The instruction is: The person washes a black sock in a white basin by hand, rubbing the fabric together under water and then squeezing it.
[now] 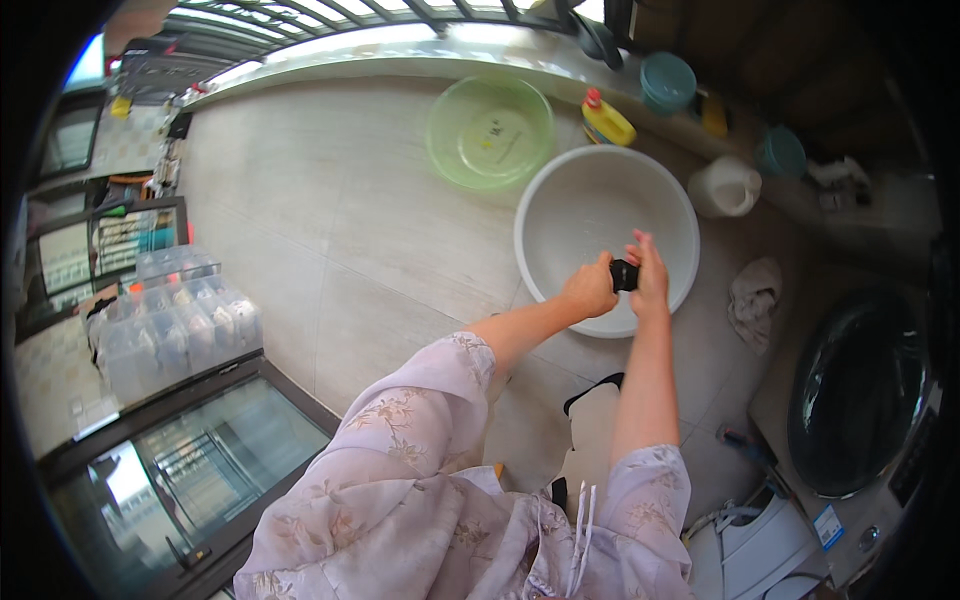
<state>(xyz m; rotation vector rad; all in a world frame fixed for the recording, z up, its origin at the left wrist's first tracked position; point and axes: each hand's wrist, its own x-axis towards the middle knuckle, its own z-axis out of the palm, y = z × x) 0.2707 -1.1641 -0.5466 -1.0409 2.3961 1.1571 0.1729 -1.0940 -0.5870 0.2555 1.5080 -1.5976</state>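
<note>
My left hand [592, 288] is closed around a small black object [624, 276], whose exact kind I cannot make out. Just to the right, my right hand [649, 271] has its fingers extended, with its palm turned towards the black object; whether the two touch is unclear. Both hands are above a large white plastic basin [551, 176] on the tiled floor. The basin's inside looks pale, with nothing distinct in it.
A green translucent basin [450, 139] and a yellow bottle with a red cap [609, 124] stand beyond. To the right are a white jug [712, 187], a crumpled cloth [754, 300] and a washing machine with a dark round door [855, 397]. Clear storage boxes [176, 322] and a glass door [225, 450] lie left.
</note>
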